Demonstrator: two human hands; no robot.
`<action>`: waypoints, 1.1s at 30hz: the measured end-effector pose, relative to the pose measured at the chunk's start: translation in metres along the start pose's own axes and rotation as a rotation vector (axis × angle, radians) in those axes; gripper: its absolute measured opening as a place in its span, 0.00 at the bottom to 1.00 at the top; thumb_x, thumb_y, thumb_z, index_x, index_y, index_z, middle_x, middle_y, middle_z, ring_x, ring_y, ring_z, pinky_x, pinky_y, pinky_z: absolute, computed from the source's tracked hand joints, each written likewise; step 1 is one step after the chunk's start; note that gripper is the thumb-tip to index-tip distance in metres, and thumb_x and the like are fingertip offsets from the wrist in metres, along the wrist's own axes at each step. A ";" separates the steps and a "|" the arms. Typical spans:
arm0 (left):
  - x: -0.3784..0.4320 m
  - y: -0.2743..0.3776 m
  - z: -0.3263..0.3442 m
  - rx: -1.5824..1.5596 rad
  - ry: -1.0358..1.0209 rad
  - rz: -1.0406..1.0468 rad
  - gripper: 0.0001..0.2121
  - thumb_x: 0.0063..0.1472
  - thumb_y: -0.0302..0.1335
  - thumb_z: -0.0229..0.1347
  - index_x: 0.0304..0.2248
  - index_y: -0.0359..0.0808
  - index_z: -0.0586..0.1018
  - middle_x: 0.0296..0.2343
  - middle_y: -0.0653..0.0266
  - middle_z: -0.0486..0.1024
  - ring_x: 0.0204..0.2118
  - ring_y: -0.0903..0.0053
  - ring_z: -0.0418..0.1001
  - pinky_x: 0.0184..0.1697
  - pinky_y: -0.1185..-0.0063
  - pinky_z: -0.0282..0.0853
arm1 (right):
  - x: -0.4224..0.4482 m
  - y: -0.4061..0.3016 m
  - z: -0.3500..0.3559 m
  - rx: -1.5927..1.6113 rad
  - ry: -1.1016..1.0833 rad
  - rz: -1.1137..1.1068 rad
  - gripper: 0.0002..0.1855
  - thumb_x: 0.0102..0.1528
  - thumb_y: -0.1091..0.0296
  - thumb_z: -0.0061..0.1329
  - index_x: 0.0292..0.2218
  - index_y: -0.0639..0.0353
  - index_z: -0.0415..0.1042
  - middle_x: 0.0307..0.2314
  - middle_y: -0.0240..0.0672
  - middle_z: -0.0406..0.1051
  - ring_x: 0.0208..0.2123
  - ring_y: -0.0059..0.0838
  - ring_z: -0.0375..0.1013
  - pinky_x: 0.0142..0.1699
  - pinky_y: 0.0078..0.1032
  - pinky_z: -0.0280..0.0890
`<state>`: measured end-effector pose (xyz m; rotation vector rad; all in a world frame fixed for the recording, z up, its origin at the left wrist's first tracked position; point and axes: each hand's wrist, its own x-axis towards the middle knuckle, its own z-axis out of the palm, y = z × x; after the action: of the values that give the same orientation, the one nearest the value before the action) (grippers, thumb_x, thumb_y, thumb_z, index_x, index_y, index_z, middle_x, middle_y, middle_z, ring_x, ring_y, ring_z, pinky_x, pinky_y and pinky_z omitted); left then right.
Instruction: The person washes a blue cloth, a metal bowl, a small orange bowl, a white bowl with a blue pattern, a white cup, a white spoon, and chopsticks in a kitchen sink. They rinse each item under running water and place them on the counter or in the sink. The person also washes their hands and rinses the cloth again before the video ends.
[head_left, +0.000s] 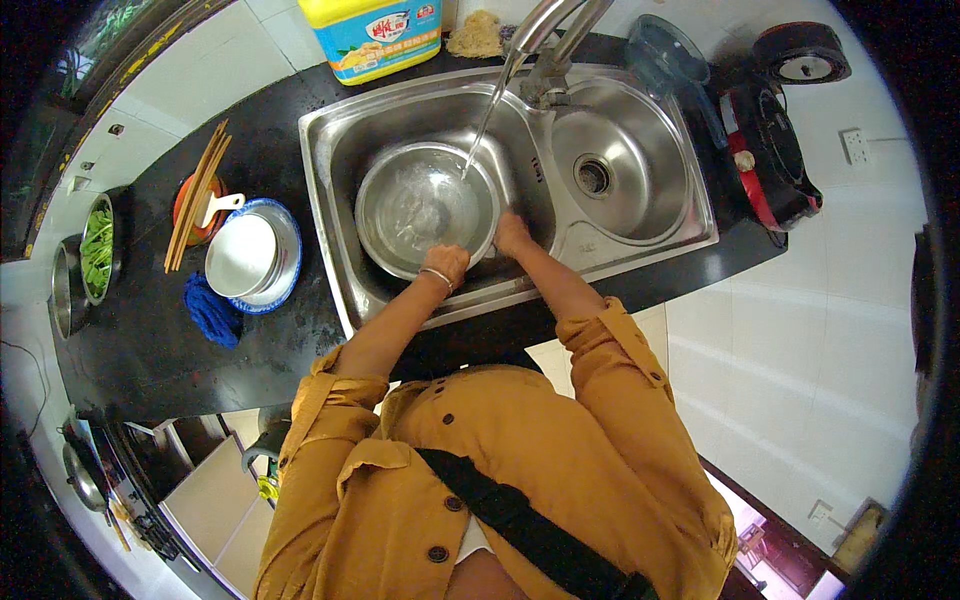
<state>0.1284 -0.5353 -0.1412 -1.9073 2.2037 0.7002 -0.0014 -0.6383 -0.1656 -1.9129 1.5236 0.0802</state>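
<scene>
In the larger bowl of the stainless steel double sink (525, 289) stands a round metal basin (420, 202) with clear water in it. A stream from the faucet (536, 30) falls into the basin near its upper right side. My left hand (448, 262), with a bracelet at the wrist, is closed on the basin's near rim. At the basin's right lower edge is my right hand (511, 234), fingers curled; its fingertips are hidden, so its hold on the rim cannot be told.
Left on the black counter (300, 360) are stacked white bowls (241, 255) on a blue-rimmed dish (289, 247), chopsticks (196, 195), a blue cloth (212, 311) and a bowl of greens (97, 247). Behind the sink stands a yellow jug (379, 45); right, a black-and-red kettle (772, 161).
</scene>
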 end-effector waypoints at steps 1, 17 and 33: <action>-0.001 -0.001 -0.002 0.001 -0.010 0.003 0.05 0.46 0.23 0.50 0.23 0.38 0.78 0.25 0.56 0.74 0.31 0.64 0.74 0.32 0.72 0.69 | -0.004 -0.005 0.000 0.025 0.035 0.053 0.16 0.42 0.66 0.51 0.35 0.60 0.70 0.29 0.50 0.70 0.36 0.44 0.69 0.36 0.34 0.66; -0.001 0.002 -0.006 0.002 0.000 0.034 0.05 0.46 0.23 0.51 0.24 0.39 0.77 0.26 0.56 0.74 0.31 0.64 0.73 0.33 0.71 0.69 | -0.013 -0.015 -0.044 -0.455 -0.011 -0.169 0.08 0.46 0.73 0.40 0.27 0.62 0.72 0.24 0.47 0.70 0.30 0.44 0.71 0.35 0.35 0.66; 0.009 -0.014 0.006 -0.289 -0.029 0.149 0.11 0.48 0.30 0.52 0.33 0.37 0.76 0.30 0.53 0.73 0.36 0.63 0.71 0.39 0.72 0.65 | 0.052 -0.024 0.088 -0.203 0.141 -0.521 0.13 0.48 0.72 0.40 0.38 0.55 0.67 0.34 0.49 0.66 0.39 0.44 0.66 0.43 0.35 0.61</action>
<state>0.1393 -0.5421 -0.1535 -1.8501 2.3524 1.1186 0.0673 -0.6327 -0.2449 -2.4648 1.0869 -0.1393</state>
